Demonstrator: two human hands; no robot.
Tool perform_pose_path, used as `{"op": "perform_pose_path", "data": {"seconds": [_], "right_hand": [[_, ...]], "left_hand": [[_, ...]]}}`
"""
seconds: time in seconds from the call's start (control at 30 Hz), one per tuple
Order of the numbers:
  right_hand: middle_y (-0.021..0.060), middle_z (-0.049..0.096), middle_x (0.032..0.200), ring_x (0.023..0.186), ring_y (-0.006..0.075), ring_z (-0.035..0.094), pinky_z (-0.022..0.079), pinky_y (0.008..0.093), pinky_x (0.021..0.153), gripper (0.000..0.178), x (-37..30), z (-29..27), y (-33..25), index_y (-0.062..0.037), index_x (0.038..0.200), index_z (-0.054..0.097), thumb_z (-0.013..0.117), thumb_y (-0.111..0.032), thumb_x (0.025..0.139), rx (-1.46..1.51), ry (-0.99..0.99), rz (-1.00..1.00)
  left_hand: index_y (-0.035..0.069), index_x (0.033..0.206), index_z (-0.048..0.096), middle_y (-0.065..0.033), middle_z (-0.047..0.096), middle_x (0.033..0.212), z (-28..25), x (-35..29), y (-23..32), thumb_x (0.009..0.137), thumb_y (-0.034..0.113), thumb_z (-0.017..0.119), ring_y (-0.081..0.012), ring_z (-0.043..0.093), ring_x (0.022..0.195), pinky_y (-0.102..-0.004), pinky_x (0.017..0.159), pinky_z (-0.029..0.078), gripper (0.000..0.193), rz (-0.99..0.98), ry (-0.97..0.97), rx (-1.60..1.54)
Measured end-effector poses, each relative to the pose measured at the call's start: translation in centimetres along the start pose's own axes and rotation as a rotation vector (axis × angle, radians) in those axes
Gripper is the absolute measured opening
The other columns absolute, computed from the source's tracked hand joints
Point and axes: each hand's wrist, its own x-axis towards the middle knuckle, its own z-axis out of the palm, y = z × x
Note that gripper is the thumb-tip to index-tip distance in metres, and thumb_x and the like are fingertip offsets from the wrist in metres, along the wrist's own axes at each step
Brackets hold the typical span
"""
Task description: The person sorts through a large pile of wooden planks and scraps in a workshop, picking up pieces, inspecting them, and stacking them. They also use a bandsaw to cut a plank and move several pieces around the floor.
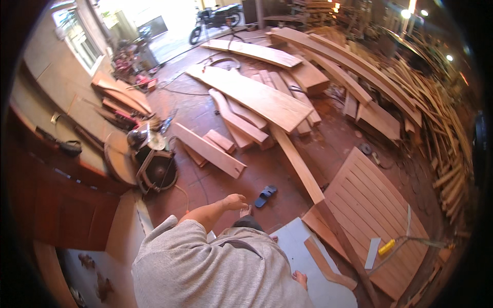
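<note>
My left hand hangs in front of my body, above the red-brown floor. Its fingers are loosely bent, and nothing shows in them. A dark blue sandal lies on the floor just right of it, and my bare foot shows below. My right hand is low beside my grey shirt, over or against a pale blue-white board; whether it touches is unclear. Its visible fingers are slightly apart with nothing seen between them. A bent strip of brown wood lies on that board, right of the hand.
A grooved wooden panel lies to the right, with a yellow-handled tool and a cable on it. Ahead are planks and cut boards. A round-bladed machine stands left; stacked sticks line the right. A motorcycle stands far off.
</note>
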Motion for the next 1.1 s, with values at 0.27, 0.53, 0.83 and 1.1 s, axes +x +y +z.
{"op": "perform_pose_path", "data": {"seconds": [0.27, 0.53, 0.83, 1.1], "right_hand": [[0.0161, 0.064, 0.105, 0.091, 0.0312, 0.067, 0.055, 0.0427, 0.069, 0.042, 3.5, 4.8, -7.6, -0.0001, 0.124, 0.049, 0.067, -0.02, 0.091, -0.198, -0.059, -0.059], [0.012, 0.063, 0.096, 0.081, 0.0238, 0.065, 0.054, 0.0367, 0.064, 0.033, 0.5, 19.3, -18.6, -0.0023, 0.115, 0.055, 0.068, -0.021, 0.091, -0.463, -0.049, -0.12], [0.0079, 0.061, 0.066, 0.051, 0.0181, 0.057, 0.046, 0.0346, 0.046, 0.041, -5.9, 47.8, -30.6, 0.0061, 0.109, 0.06, 0.073, -0.024, 0.083, -0.823, -0.24, -0.422], [0.01, 0.069, 0.075, 0.064, 0.0147, 0.064, 0.052, 0.0313, 0.059, 0.035, -11.0, 68.4, -40.0, -0.0013, 0.086, 0.055, 0.074, -0.03, 0.082, -1.021, -0.346, -0.804]], "left_hand": [[0.008, 0.128, 0.067, -0.0184, 0.067, 0.127, -3.9, -10.0, -5.7, 0.083, 0.05, 0.065, -0.0314, 0.063, 0.12, -0.0384, 0.106, 0.047, 0.062, -0.346, 0.1, -0.211], [0.005, 0.121, 0.072, -0.0175, 0.069, 0.124, -0.2, -13.2, -24.6, 0.077, 0.053, 0.068, -0.0305, 0.064, 0.12, -0.0373, 0.105, 0.048, 0.065, -0.597, 0.137, -0.518], [0.005, 0.122, 0.069, -0.0009, 0.067, 0.079, -5.4, -13.7, -41.5, 0.087, 0.03, 0.076, -0.0103, 0.06, 0.065, -0.028, 0.059, 0.049, 0.043, -0.698, 0.548, -0.98], [0.008, 0.122, 0.067, 0.0001, 0.069, 0.094, -8.7, -17.6, -44.5, 0.092, 0.03, 0.07, -0.0118, 0.067, 0.077, -0.0252, 0.059, 0.049, 0.037, -0.927, 0.642, -1.313]]}}
